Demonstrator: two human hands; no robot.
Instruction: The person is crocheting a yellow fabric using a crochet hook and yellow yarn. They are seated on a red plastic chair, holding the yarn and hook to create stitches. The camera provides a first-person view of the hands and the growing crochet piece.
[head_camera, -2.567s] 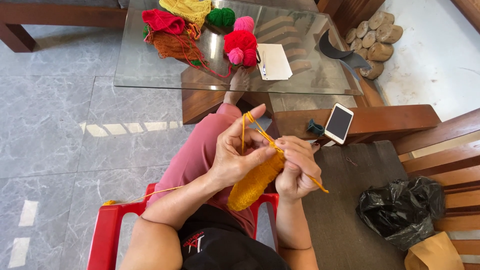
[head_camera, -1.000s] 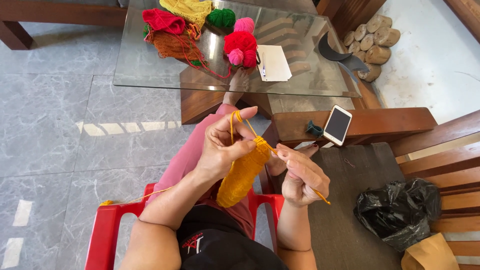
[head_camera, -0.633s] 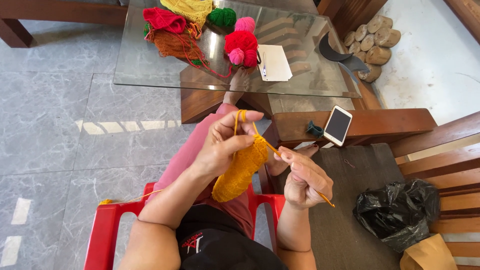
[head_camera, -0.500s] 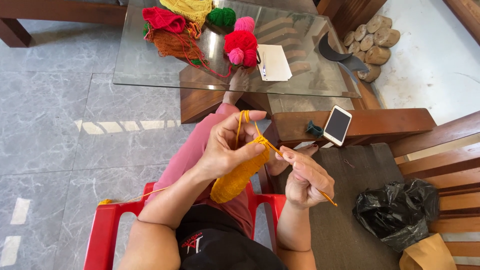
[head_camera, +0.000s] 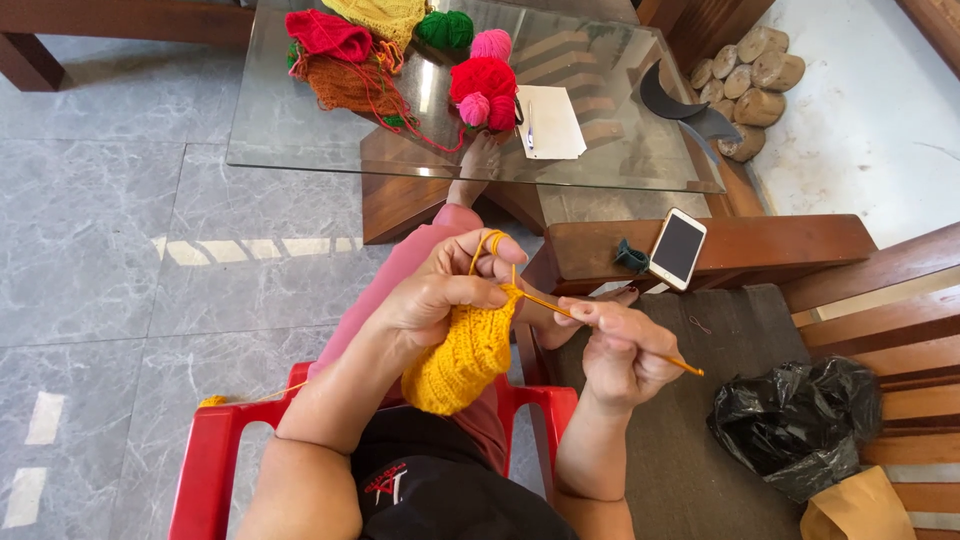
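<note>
- the person is sitting on a red plastic chair (head_camera: 215, 450), knees pointing toward the table, with both hands raised over the lap.
- the left hand (head_camera: 440, 295) is closing its fingers around the top edge of a yellow crocheted piece (head_camera: 462, 352), which is hanging down over the pink-clad thigh; a loop of yellow yarn (head_camera: 487, 242) is running over its index finger.
- the right hand (head_camera: 625, 350) is pinching a thin crochet hook (head_camera: 600, 326), fingers together on the shaft, with the tip meeting the upper edge of the piece beside the left thumb.
- the piece is looking soft, light and floppy, so it is probably best held right at the working edge; the hook is looking stiff and slim, likely wanting a grip near mid-shaft.
- a strand of yarn is trailing left across the chair toward the floor.
- just right, a black plastic bag (head_camera: 790, 425) is lying on a brown seat cushion (head_camera: 660, 460).
- further out, a smartphone (head_camera: 678, 248) is resting on a wooden armrest (head_camera: 760, 250).
- beyond, a glass table (head_camera: 300, 130) is carrying red, pink and green yarn balls (head_camera: 482, 80), knitted pieces and a notepad (head_camera: 550, 120).
</note>
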